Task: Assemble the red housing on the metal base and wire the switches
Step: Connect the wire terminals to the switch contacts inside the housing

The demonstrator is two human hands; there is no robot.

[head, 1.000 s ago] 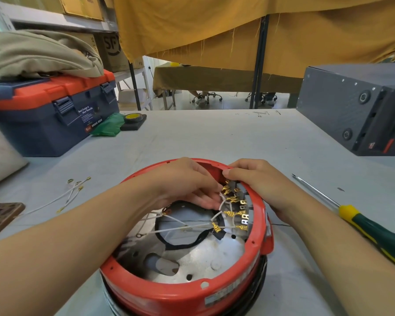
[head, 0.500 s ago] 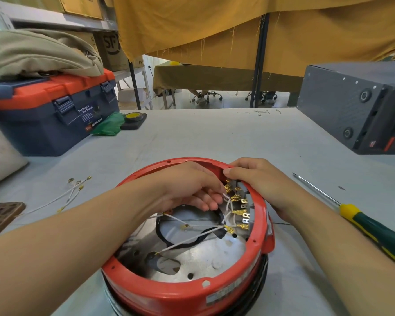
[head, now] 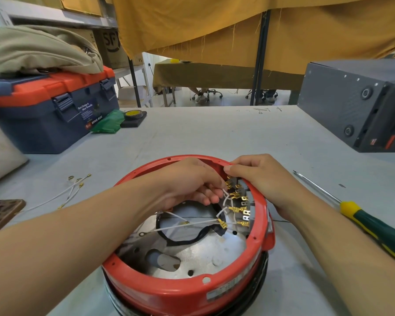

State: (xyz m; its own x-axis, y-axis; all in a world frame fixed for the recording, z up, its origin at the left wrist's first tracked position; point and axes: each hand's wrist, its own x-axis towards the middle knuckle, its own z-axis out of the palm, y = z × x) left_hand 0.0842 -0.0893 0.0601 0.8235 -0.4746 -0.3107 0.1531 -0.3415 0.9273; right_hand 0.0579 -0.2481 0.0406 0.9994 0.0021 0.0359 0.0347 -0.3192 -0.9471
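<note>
Thin white wires [head: 224, 197] are pinched by the curled left hand [head: 192, 185] inside the round red plastic housing [head: 183, 290] on the worktop [head: 214, 137], which is gripped steady at its rim by the right hand [head: 260, 176] so wires can reach the switches [head: 244, 201].

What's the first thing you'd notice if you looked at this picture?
The big red housing sits front and centre on the grey table, with both hands reaching inside. The left hand pinches white wires beside gold connectors, and the right hand grips the rim. A green-handled screwdriver lies to the right.
</note>
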